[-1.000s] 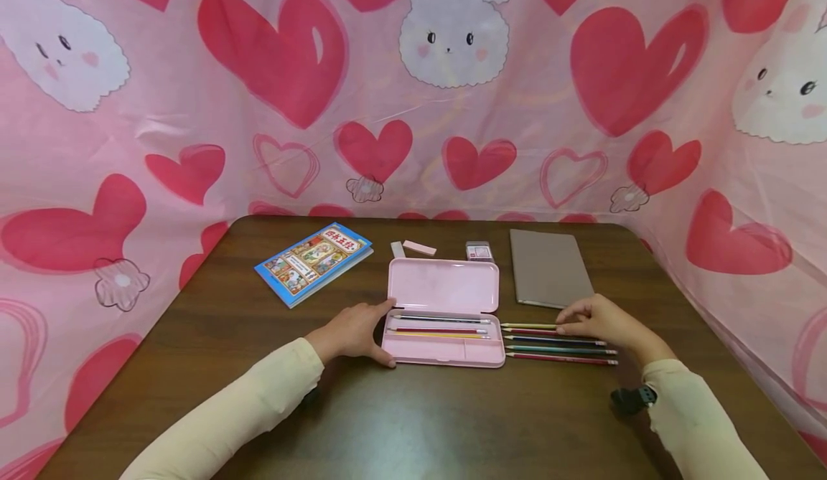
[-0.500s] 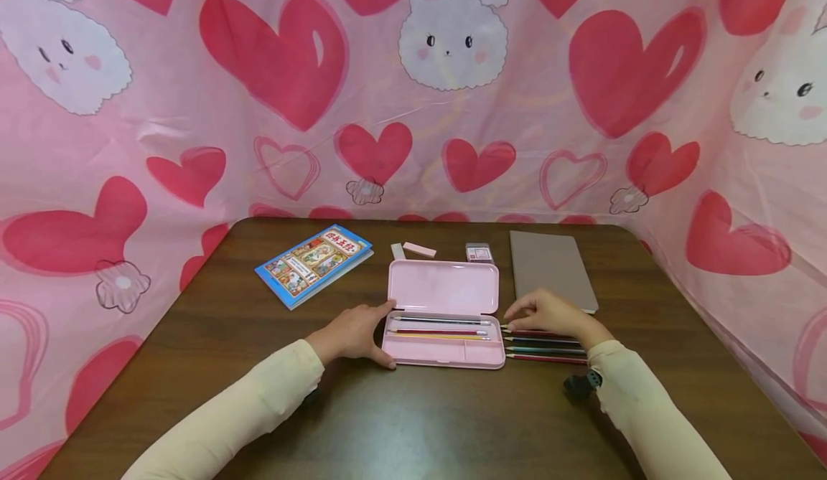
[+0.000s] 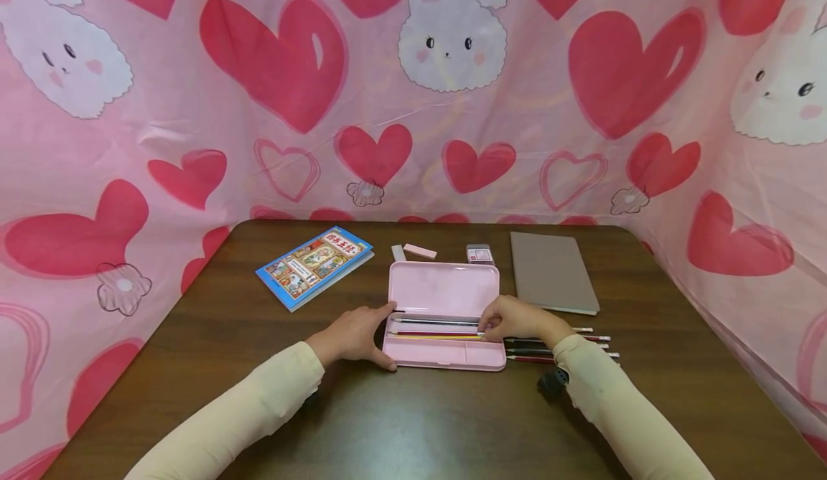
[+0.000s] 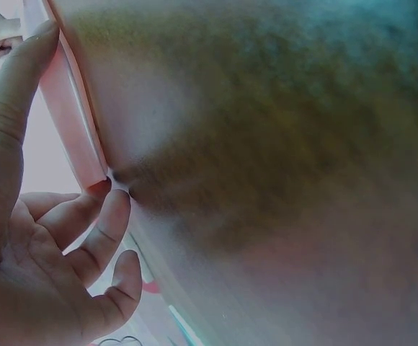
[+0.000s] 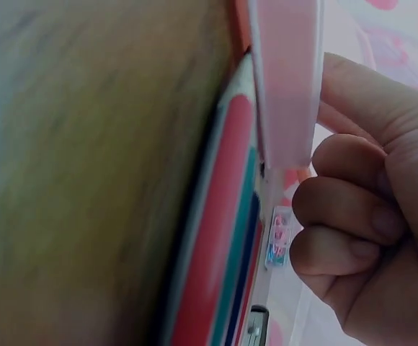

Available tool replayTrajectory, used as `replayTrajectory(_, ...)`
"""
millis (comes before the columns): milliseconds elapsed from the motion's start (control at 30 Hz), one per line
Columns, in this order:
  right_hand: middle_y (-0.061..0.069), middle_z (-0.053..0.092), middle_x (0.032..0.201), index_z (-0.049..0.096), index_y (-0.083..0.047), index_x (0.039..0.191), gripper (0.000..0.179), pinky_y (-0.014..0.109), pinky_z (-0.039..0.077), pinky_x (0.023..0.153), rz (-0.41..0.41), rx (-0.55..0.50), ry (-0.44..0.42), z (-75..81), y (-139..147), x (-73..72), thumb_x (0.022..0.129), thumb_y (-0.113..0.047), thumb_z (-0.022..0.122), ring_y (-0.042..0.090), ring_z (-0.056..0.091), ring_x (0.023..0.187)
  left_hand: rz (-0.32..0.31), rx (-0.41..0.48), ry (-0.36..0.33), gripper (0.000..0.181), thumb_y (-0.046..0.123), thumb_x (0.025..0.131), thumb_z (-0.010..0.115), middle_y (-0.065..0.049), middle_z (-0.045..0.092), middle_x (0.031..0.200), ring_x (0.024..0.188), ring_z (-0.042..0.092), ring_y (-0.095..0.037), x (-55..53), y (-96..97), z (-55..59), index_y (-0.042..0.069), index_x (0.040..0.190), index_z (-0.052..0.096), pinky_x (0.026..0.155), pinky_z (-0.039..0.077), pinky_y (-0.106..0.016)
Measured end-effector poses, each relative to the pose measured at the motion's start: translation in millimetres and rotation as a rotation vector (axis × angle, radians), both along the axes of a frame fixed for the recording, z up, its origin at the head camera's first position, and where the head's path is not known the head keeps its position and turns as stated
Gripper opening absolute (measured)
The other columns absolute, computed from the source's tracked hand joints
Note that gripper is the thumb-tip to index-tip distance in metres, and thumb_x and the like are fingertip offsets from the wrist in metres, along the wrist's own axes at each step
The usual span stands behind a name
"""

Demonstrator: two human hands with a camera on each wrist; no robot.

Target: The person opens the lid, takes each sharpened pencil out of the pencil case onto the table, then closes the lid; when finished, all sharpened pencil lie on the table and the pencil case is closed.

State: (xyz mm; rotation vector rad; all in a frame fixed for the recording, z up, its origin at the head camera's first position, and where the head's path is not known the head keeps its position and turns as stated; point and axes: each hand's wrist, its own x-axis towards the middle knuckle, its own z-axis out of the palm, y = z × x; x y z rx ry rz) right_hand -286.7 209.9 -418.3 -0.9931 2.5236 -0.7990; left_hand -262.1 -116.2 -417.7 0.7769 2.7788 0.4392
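Observation:
A pink pencil case (image 3: 426, 353) lies with its lid (image 3: 444, 288) raised. My left hand (image 3: 352, 333) holds its left end, thumb at the front corner and a finger near the hinge. Inside lie a dark pencil (image 3: 436, 321), a red pencil (image 3: 433, 333) and a yellow pencil (image 3: 439, 337). My right hand (image 3: 517, 318) reaches over the case's right end, fingers curled, fingertips right at the red and yellow pencils' ends. I cannot tell whether it pinches one. Under that hand, several pencils (image 5: 220, 216) lie side by side on the table, partly hidden, points toward the case.
Behind the case are a pink strip (image 3: 420, 251), a whitish strip (image 3: 398, 253) and a labelled eraser-like block (image 3: 480, 254). A blue-edged booklet (image 3: 316, 268) lies at the left; a grey-brown notebook (image 3: 554, 272) is at the back right. Patterned pink cloth surrounds the table (image 3: 400, 422).
My right hand has moved left from the pencils on the table to the case's right end, uncovering the notebook's near edge. The left hand and the case have stayed in place.

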Motion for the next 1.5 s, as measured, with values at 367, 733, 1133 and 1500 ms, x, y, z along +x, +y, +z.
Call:
replayTrajectory(367, -0.009, 0.045, 0.057, 0.064, -0.01, 0.07, 0.013, 0.018, 0.033, 0.05, -0.061, 0.038, 0.073, 9.9, -3, -0.9, 0.076, -0.016, 0.075, 0.002, 0.04, 0.054, 0.021, -0.004, -0.016, 0.108, 0.062, 0.057, 0.078, -0.013, 0.055, 0.129, 0.112, 0.054, -0.029, -4.1, 1.9, 2.1, 0.013, 0.143, 0.035, 0.095, 0.043, -0.046)
replayTrajectory(733, -0.007, 0.047, 0.056, 0.071, -0.006, 0.079, 0.008, 0.019, 0.031, 0.046, -0.264, -0.139, 0.116, 6.6, 24, 4.6, 0.077, -0.014, 0.074, 0.001, 0.035, 0.051, 0.027, -0.022, -0.008, 0.108, 0.061, 0.057, 0.078, -0.013, 0.056, 0.128, 0.111, 0.055, -0.028, -3.1, 1.2, 3.6, 0.013, 0.143, 0.036, 0.094, 0.043, -0.046)
replayTrajectory(1133, -0.008, 0.034, 0.053, 0.073, -0.008, 0.08, 0.01, 0.021, 0.027, 0.045, -0.429, -0.124, 0.109, 4.6, 68, 20.1, 0.078, -0.018, 0.074, 0.003, 0.029, 0.048, 0.019, -0.014, -0.03, 0.107, 0.061, 0.057, 0.078, -0.013, 0.056, 0.128, 0.111, 0.054, -0.028, -3.3, 1.0, 0.5, 0.013, 0.143, 0.035, 0.095, 0.043, -0.047)
replayTrajectory(1500, -0.009, 0.032, 0.054, 0.072, -0.007, 0.079, 0.011, 0.022, 0.027, 0.045, -0.506, -0.11, 0.134, 6.7, 100, 39.7, 0.077, -0.017, 0.074, 0.001, 0.028, 0.049, 0.023, -0.009, -0.033, 0.107, 0.061, 0.057, 0.078, -0.013, 0.056, 0.129, 0.111, 0.054, -0.028, -2.8, 0.6, -1.7, 0.013, 0.143, 0.035, 0.095, 0.043, -0.047)
